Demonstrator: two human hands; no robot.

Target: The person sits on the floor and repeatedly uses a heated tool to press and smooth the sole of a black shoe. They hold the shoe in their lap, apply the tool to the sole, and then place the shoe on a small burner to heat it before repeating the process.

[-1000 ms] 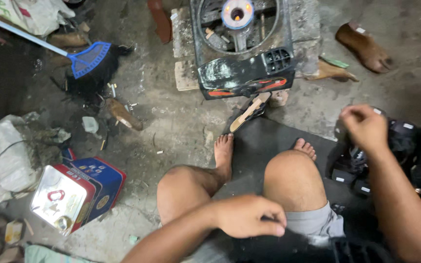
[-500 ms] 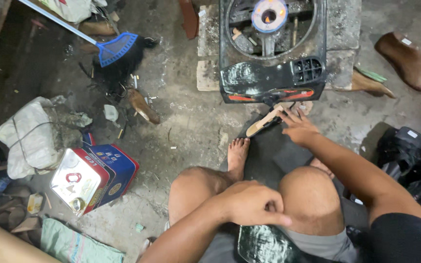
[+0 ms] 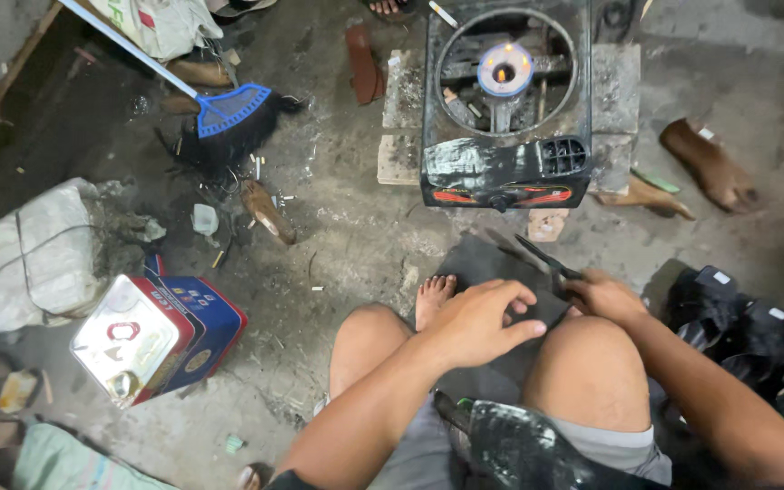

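My right hand [image 3: 602, 295] grips a pair of black scissors [image 3: 544, 259] just above my right knee, blades pointing up-left toward the stove. My left hand [image 3: 478, 319] hovers between my two bare knees with the fingers spread and nothing in them; its fingertips almost reach my right hand. A black, shiny piece [image 3: 524, 446] lies on my lap below both hands. My bare foot [image 3: 433, 295] rests on a dark mat [image 3: 487, 259] on the concrete floor.
A black gas stove [image 3: 501, 172] with a lit burner [image 3: 504, 69] stands on blocks straight ahead. Black shoe parts [image 3: 737, 327] are piled at right, brown shoe forms [image 3: 710, 165] beyond. A blue-red tin [image 3: 151, 338], white sack [image 3: 43, 249] and blue broom [image 3: 229, 111] lie left.
My right hand left the black pile at right, reached to the floor before the stove, and now holds scissors by my knee. My left hand opened from a fist and lifted forward.
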